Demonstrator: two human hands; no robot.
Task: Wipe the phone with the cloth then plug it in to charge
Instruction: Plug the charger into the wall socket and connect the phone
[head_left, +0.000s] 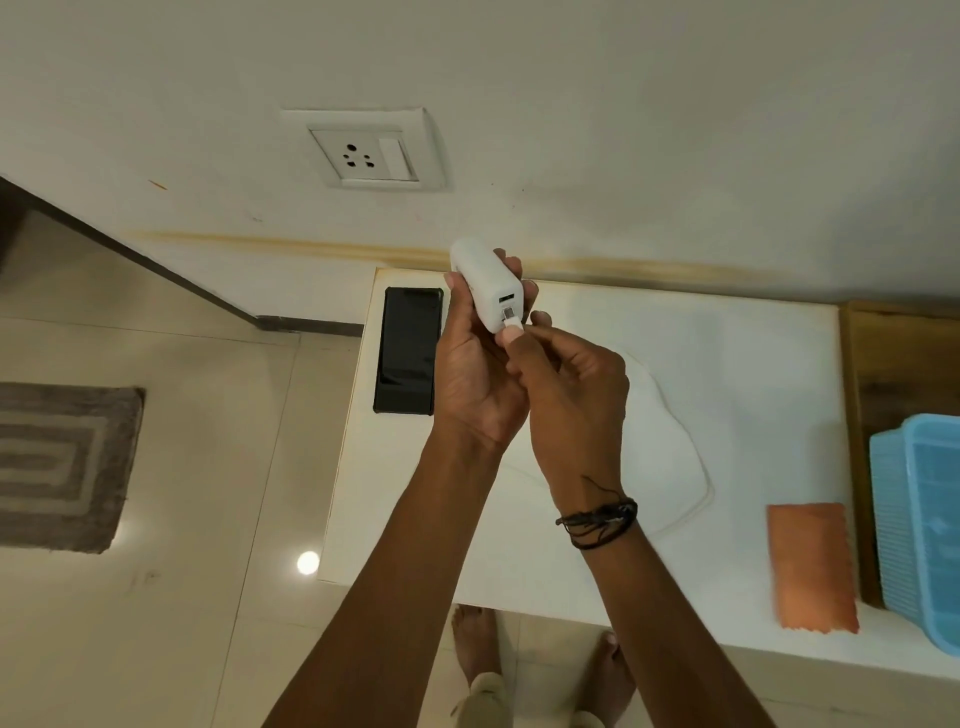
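A black phone (408, 351) lies flat at the far left of the white table (727, 374). Above the table my left hand (475, 374) holds a white charger adapter (485, 283) upright. My right hand (569, 374) pinches the white USB plug (511, 319) of a cable, and its tip sits in the adapter's lower port. The white cable (696, 467) loops across the tabletop behind my right wrist. An orange cloth (810, 566) lies flat near the table's right front edge. A wall socket (371, 153) with a switch is on the wall above the phone.
A blue plastic basket (919, 525) stands on a wooden surface (883, 364) at the far right. A grey mat (62, 462) lies on the tiled floor to the left. My bare feet (472, 649) are below the table's front edge.
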